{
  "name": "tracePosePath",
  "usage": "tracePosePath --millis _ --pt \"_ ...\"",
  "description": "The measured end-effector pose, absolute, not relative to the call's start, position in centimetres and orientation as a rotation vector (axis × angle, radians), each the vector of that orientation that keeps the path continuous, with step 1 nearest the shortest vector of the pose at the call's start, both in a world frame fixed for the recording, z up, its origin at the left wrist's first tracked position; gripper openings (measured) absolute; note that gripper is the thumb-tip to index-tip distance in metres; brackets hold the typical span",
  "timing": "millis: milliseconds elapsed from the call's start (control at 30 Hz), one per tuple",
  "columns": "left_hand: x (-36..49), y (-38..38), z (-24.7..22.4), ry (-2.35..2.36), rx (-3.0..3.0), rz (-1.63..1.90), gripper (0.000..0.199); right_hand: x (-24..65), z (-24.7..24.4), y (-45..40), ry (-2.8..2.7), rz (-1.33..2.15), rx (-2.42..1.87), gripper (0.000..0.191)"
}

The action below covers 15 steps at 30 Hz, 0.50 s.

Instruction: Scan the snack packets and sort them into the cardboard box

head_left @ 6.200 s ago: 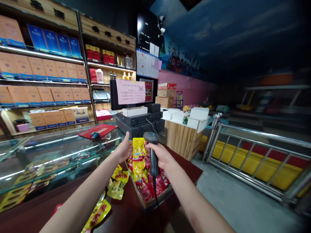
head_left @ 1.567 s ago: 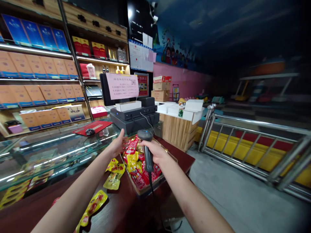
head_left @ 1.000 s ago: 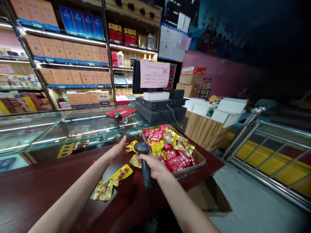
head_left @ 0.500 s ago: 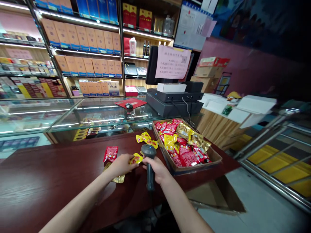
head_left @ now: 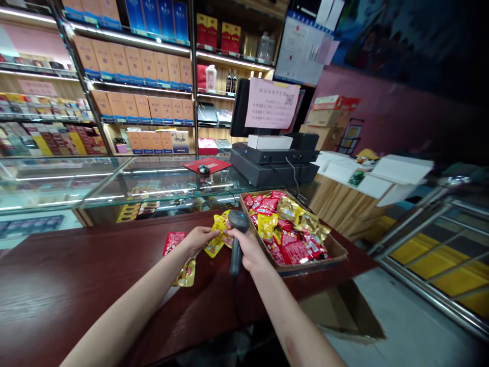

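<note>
My left hand (head_left: 199,240) pinches the edge of a yellow packet (head_left: 216,241), held just above the dark red table. In my right hand (head_left: 246,245) is a black handheld scanner (head_left: 237,250), its round head up and its handle pointing down toward me; some fingers are hidden behind it. The yellow packet lies partly behind the scanner. Beneath and beside my left wrist are a red packet (head_left: 173,240) and a gold packet (head_left: 187,274). Right of the scanner stands a shallow cardboard box (head_left: 338,252) full of red, yellow and gold packets (head_left: 294,250).
Behind the table (head_left: 95,285) is a glass counter (head_left: 160,176) with a mouse (head_left: 204,169) on a red pad. A monitor (head_left: 240,109) and dark cash drawer (head_left: 263,168) stand behind the box. Metal railing (head_left: 424,255) is at right, shelves (head_left: 153,122) at the back.
Both hands have moved slightly up and away from me. The scanner has risen with my right hand, and the yellow packet in my left now shows more of its surface.
</note>
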<state>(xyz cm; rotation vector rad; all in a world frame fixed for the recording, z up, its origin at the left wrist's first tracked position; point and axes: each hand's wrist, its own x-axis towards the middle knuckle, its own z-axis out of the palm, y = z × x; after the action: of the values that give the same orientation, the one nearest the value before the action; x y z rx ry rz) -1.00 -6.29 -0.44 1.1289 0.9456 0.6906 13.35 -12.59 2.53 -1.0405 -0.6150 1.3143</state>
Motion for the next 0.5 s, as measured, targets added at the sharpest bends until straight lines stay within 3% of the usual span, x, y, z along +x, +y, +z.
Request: tracePosePath --millis 500 --pt "0.4 -2.9 0.1 0.983 0.831 0.847 0.036 12.5 1.1 -17.3 -0.963 1.43 -1.213 0.021"
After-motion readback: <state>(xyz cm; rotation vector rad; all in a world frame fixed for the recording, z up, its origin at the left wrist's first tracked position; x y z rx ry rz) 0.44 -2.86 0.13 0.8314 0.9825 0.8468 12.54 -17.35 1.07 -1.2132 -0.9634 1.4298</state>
